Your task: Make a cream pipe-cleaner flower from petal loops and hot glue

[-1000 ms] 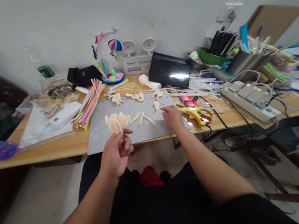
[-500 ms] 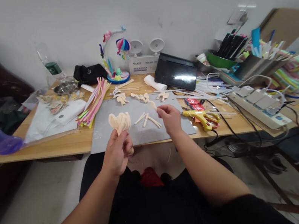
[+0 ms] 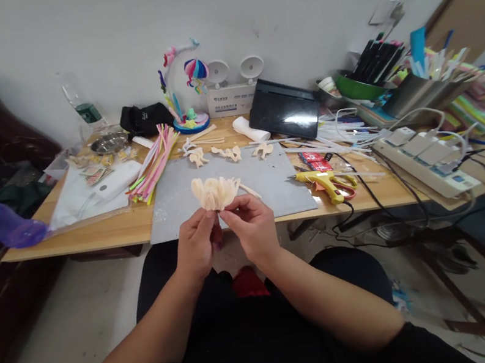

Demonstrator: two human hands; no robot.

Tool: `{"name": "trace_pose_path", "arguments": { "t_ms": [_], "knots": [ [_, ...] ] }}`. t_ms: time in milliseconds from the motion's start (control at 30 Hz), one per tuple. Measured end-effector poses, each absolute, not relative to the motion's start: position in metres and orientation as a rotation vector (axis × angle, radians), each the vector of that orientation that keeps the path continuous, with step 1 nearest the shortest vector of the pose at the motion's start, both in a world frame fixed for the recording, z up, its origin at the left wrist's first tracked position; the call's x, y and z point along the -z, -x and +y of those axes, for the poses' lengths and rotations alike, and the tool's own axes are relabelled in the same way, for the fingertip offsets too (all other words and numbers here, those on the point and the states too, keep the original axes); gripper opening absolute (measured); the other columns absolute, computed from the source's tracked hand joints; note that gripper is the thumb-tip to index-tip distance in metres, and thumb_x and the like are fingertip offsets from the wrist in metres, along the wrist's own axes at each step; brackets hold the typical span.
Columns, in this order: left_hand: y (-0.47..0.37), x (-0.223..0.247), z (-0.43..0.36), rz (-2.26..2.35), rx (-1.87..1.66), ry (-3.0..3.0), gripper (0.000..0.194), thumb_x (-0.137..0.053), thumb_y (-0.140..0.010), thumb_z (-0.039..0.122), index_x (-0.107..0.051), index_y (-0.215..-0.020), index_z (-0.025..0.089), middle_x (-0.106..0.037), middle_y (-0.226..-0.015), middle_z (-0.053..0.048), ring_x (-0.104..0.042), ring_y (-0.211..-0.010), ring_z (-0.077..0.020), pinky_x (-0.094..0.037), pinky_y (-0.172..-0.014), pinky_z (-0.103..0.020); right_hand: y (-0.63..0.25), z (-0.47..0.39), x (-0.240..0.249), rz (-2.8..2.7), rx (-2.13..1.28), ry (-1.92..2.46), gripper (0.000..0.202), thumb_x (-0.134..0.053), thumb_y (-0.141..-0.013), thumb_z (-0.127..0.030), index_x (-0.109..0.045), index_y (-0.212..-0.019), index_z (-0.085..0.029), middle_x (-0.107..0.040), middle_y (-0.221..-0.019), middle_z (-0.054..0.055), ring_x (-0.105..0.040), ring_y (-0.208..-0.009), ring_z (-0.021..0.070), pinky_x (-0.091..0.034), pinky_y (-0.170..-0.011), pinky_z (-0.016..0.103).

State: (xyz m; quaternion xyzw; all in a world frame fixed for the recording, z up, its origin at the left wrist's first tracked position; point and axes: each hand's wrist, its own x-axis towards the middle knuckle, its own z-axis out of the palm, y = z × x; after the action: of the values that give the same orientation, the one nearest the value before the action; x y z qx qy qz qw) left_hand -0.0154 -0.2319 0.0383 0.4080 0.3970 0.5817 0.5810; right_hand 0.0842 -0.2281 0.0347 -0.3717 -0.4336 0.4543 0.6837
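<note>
A cream, flower-like bunch of petals (image 3: 215,192) is held up over the front of a grey mat (image 3: 172,208). My left hand (image 3: 197,245) pinches its base from the left. On the other side my right hand (image 3: 253,227) closes its fingertips at the same base, touching the bunch. My fingers hide the lower end of it. Small curled cream pieces (image 3: 232,153) lie along the mat's back edge, another pair of them (image 3: 197,158) to the left and one (image 3: 264,150) to the right. A short cream stick (image 3: 250,190) shows just behind my right hand.
Right of the mat lies a yellow glue gun (image 3: 324,183) with a cord, beside a white power strip (image 3: 426,166). Pink and yellow fuzzy stems (image 3: 153,165) lie left. A black tablet-like panel (image 3: 284,111) and a colourful arched ornament (image 3: 190,122) stand at the back.
My right hand has moved left, bringing a single cream petal to the bunch in my left hand. The bunch has shifted slightly right, and both hands now meet at its base.
</note>
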Motion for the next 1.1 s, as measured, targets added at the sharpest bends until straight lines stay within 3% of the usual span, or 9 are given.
{"name": "trace_pose_path", "arguments": {
  "t_ms": [233, 400, 633, 800, 1100],
  "knots": [
    [0.022, -0.038, -0.236, 1.164, -1.344, -1.296, 0.024, -0.057, -0.077, 0.033, -0.062, -0.062, 0.015, -0.054, -0.054, 0.0, -0.049, -0.053, -0.0118, -0.038, -0.052, -0.024, -0.088, -0.238, -0.04, -1.18, -0.793, 0.868, 0.005, -0.062, -0.071, -0.017, -0.06, -0.075, -0.02, -0.063, -0.077, 0.0, -0.06, -0.072, 0.0115, -0.051, -0.067, 0.026],
    [0.018, -0.039, -0.237, 1.046, -1.323, -0.953, 0.017, -0.062, -0.073, 0.032, -0.062, -0.066, 0.016, -0.054, -0.048, 0.003, -0.042, -0.037, -0.0081, -0.029, -0.039, -0.022, -0.09, -0.239, -0.04, -1.184, -0.762, 0.884, 0.004, -0.062, -0.072, -0.017, -0.06, -0.074, -0.02, -0.061, -0.073, -0.002, -0.058, -0.07, 0.0112, -0.049, -0.067, 0.026],
    [0.02, -0.049, -0.233, 0.868, -1.168, -0.678, 0.019, -0.061, -0.069, 0.024, -0.068, -0.081, 0.011, -0.059, -0.054, -0.001, -0.051, -0.04, -0.009, -0.037, -0.04, -0.02, -0.094, -0.235, -0.031, -0.911, -0.963, 0.849, 0.013, -0.065, -0.07, -0.019, -0.058, -0.081, -0.02, -0.06, -0.075, -0.003, -0.057, -0.067, 0.0088, -0.049, -0.066, 0.024],
    [0.021, -0.051, -0.233, 0.701, -1.181, -0.499, 0.016, -0.062, -0.065, 0.021, -0.069, -0.072, 0.009, -0.066, -0.064, -0.005, -0.06, -0.057, -0.0127, -0.05, -0.058, -0.025, -0.089, -0.241, -0.03, -0.885, -1.046, 0.809, 0.011, -0.063, -0.072, -0.02, -0.057, -0.08, -0.021, -0.059, -0.071, -0.004, -0.057, -0.066, 0.0088, -0.049, -0.063, 0.023],
    [0.007, -0.048, -0.24, 0.653, -1.38, -0.538, 0.006, -0.068, -0.062, 0.02, -0.067, -0.064, 0.015, -0.067, -0.068, -0.002, -0.063, -0.071, -0.0154, -0.049, -0.068, -0.025, -0.084, -0.248, -0.036, -1.272, -0.546, 0.881, 0.013, -0.059, -0.077, -0.013, -0.059, -0.088, -0.021, -0.059, -0.079, 0.0, -0.057, -0.074, 0.0109, -0.049, -0.068, 0.026]
  ]
}}
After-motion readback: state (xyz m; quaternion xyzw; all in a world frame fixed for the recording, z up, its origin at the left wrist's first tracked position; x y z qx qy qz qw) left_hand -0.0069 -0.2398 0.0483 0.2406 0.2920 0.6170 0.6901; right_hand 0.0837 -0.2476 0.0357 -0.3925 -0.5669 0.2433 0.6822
